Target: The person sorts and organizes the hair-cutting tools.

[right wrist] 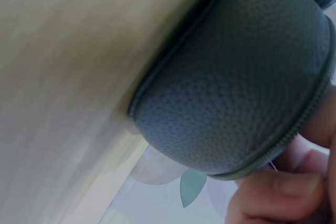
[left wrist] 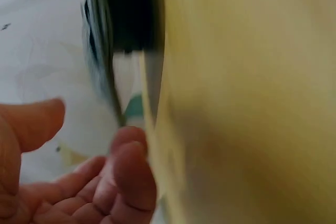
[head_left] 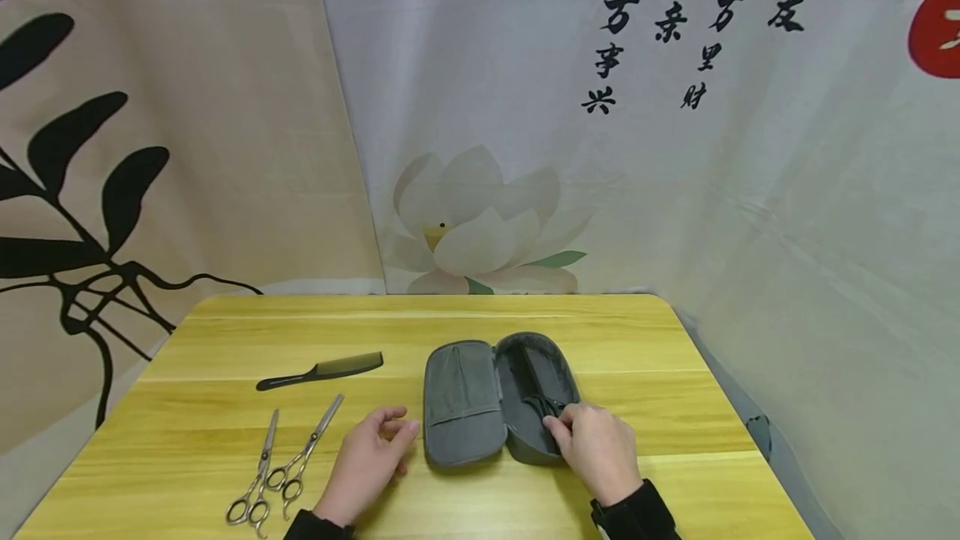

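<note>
A grey case [head_left: 465, 407] lies unfolded on the table, its flat pocketed half on the left and its deeper half on the right. Inside the deep half is a long black item [head_left: 529, 369] with dark loops [head_left: 547, 403] at its near end. My right hand [head_left: 596, 448] reaches over the right rim with curled fingers at those loops; what the fingertips hold is hidden. From the right wrist, the pebbled outer wall [right wrist: 226, 87] shows beside the fingers [right wrist: 283, 192]. Just left of the case, my left hand [head_left: 371, 457] hovers with loosely bent fingers, holding nothing.
Two pairs of silver scissors, one pair [head_left: 258, 473] at the left and another pair [head_left: 303, 457] beside it, lie left of my left hand. A dark handled comb [head_left: 322, 371] lies behind them. The wooden table [head_left: 697, 407] ends at a printed cloth backdrop [head_left: 480, 107].
</note>
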Available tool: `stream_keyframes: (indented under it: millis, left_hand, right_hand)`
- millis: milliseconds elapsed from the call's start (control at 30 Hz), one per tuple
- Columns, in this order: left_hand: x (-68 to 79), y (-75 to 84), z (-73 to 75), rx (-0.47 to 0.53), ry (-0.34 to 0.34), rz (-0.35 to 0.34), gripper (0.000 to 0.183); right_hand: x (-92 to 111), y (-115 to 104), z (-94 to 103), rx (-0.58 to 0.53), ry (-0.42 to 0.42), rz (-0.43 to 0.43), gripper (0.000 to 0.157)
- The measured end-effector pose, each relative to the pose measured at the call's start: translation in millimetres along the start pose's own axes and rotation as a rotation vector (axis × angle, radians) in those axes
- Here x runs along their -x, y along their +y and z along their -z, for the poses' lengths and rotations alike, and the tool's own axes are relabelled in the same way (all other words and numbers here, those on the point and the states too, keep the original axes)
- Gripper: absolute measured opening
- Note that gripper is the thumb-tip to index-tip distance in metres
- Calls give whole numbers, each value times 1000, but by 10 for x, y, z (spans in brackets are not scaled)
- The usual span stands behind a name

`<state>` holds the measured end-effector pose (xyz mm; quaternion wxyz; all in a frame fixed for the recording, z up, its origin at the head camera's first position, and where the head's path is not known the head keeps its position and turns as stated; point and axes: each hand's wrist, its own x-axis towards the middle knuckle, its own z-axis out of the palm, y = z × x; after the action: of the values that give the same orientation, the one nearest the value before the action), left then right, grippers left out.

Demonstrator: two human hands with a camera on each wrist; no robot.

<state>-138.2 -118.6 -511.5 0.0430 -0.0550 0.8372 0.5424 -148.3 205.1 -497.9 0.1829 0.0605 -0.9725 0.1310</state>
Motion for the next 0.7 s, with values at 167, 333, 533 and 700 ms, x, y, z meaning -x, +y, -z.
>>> stream_keyframes:
  millis: [167,333,533,700]
  left_hand:
    - [-19,90,298,-382,62,-93,53]
    - [-142,45,621,-558,94,-120,59]
    - [-304,-76,966,-661,112,-159,61]
    - [-425,-153,1188,-760,140,-192,58]
  right_hand:
    - [-1,-2,-20,-3,19,-1,26]
    - [-3,8,-33,-4,32,-3,27]
    - [-11,20,-18,-48,43,-36,33]
    - [-20,21,-8,-66,25,-64,36]
